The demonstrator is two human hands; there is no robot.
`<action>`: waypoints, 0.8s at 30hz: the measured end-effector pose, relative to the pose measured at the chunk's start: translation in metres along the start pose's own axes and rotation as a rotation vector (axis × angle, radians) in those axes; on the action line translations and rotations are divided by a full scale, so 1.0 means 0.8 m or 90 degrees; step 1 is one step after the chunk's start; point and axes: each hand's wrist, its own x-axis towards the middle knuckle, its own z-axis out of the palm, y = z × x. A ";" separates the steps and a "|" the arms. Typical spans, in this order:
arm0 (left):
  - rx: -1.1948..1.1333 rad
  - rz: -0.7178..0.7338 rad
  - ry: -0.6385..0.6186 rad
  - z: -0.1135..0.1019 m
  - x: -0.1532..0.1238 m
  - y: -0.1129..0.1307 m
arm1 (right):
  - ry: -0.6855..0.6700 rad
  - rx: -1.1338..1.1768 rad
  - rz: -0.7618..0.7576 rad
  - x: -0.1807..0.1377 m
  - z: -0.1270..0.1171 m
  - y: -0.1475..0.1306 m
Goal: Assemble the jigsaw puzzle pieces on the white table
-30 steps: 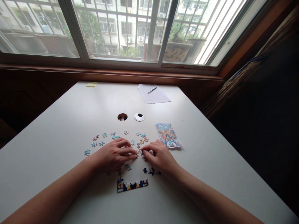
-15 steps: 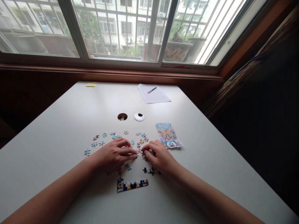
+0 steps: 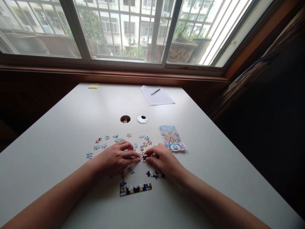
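Observation:
My left hand [image 3: 116, 159] and my right hand [image 3: 163, 159] rest on the white table [image 3: 71, 127], fingertips meeting over a small puzzle piece [image 3: 143, 156]. Both hands pinch at it with curled fingers. Several loose jigsaw pieces [image 3: 114, 139] lie scattered just beyond my hands. A joined strip of dark blue pieces [image 3: 135, 189] lies in front of my wrists. A few more pieces [image 3: 153, 174] sit under my right wrist.
A colourful picture card [image 3: 172, 138] lies right of the pieces. Further back are a round cable hole [image 3: 125, 119], its loose cap [image 3: 142, 119], a sheet of paper [image 3: 157, 96] with a pen [image 3: 155, 91], and a yellow sticky note [image 3: 93, 86]. A window runs along the far wall.
My right hand has slid slightly left, closing on the piece between the two sets of fingertips. My left hand has stayed put.

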 end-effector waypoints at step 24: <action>0.003 0.005 -0.019 -0.001 0.000 -0.001 | 0.037 -0.066 -0.106 -0.003 0.008 0.011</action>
